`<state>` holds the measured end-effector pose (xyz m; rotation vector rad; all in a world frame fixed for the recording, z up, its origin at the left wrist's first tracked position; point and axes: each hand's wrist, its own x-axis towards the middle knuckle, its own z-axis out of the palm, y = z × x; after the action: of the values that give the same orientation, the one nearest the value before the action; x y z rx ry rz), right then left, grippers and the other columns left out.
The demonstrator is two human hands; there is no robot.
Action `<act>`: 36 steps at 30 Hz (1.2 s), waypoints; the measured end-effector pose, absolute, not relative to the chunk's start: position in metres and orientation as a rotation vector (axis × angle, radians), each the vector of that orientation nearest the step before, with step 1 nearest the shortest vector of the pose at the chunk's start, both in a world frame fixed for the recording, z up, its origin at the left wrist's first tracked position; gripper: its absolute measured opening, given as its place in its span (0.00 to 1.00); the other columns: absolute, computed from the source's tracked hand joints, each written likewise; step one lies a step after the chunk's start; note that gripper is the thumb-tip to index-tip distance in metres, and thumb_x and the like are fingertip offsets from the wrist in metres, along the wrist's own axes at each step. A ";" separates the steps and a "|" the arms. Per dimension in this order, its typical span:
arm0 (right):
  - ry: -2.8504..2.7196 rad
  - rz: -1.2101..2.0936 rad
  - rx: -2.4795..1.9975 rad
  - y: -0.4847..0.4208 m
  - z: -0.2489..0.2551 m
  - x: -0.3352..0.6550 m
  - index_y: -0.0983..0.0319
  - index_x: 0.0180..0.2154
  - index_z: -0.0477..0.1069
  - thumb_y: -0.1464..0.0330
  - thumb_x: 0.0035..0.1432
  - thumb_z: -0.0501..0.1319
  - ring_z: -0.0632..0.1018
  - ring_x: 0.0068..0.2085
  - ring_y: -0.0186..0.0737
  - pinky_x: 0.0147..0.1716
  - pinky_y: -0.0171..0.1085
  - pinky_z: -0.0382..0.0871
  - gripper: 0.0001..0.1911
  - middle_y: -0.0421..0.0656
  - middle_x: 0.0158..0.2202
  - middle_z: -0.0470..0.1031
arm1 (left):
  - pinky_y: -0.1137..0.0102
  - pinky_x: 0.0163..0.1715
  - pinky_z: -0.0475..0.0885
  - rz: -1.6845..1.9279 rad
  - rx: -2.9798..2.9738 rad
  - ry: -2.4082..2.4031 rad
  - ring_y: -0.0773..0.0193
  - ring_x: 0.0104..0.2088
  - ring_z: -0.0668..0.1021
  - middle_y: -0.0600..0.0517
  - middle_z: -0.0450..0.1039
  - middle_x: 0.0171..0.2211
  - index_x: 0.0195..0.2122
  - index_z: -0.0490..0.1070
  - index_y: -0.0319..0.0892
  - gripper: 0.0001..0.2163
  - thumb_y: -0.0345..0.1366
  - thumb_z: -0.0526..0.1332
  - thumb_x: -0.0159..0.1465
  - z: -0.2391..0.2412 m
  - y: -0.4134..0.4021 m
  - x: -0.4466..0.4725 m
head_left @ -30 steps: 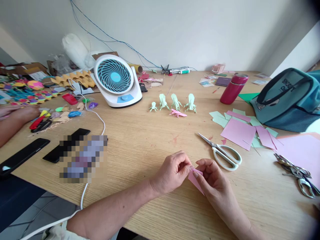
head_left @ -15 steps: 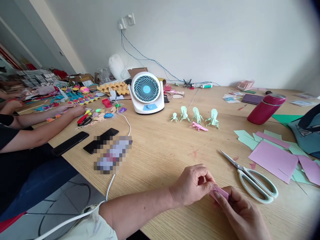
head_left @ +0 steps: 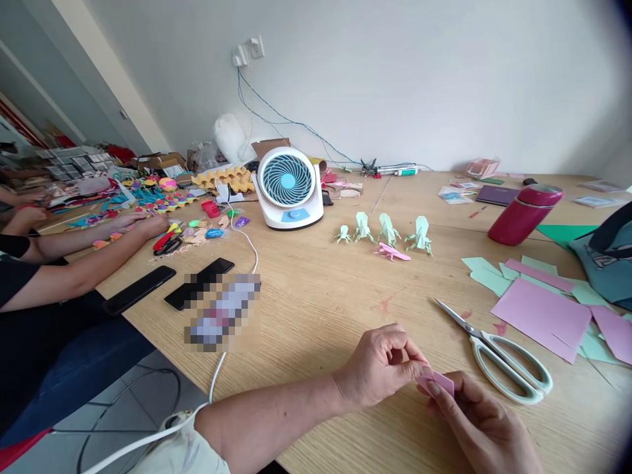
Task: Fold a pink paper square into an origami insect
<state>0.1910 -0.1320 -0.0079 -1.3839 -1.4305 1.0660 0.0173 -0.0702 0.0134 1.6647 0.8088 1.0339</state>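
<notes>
My left hand [head_left: 382, 365] and my right hand [head_left: 481, 424] meet near the front edge of the wooden table [head_left: 316, 289]. Both pinch a small folded pink paper piece [head_left: 437, 380] between fingertips and thumbs. The left fingers are curled over its left end, the right fingers hold its right end from below. White-handled scissors [head_left: 498, 355] lie just to the right of my hands, blades pointing toward the far left.
Several green folded paper figures [head_left: 388, 229] and a pink one [head_left: 392, 251] stand mid-table. Pink and green sheets [head_left: 543, 309], a red bottle [head_left: 524, 214], a bag [head_left: 609, 260], a desk fan [head_left: 289, 185], two phones [head_left: 168, 289]. Another person's arms [head_left: 74, 263] work at the left.
The view has swung left and up since a second ago, showing more of the person at the left. My hands keep pinching the pink paper, shifting only slightly.
</notes>
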 end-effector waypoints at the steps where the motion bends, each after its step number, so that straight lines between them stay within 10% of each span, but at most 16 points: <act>1: -1.424 1.055 -1.385 -0.132 -0.008 0.191 0.59 0.26 0.75 0.50 0.55 0.65 0.75 0.29 0.43 0.28 0.34 0.72 0.19 0.44 0.25 0.74 | 0.75 0.25 0.61 1.034 1.669 0.808 0.72 0.24 0.66 0.53 0.68 0.26 0.27 0.75 0.38 0.14 0.45 0.69 0.60 0.013 -0.070 0.017; 36: -1.548 1.123 -1.451 -0.135 0.006 0.188 0.61 0.30 0.76 0.51 0.62 0.61 0.72 0.27 0.38 0.26 0.34 0.63 0.21 0.39 0.23 0.71 | 0.75 0.27 0.61 0.918 1.507 0.884 0.72 0.25 0.65 0.58 0.64 0.24 0.26 0.67 0.38 0.09 0.34 0.67 0.57 0.011 -0.062 0.019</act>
<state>0.1885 -0.1345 0.0060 -1.4514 -1.5481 1.1234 0.0188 -0.0615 0.0111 1.5067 0.8843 0.9184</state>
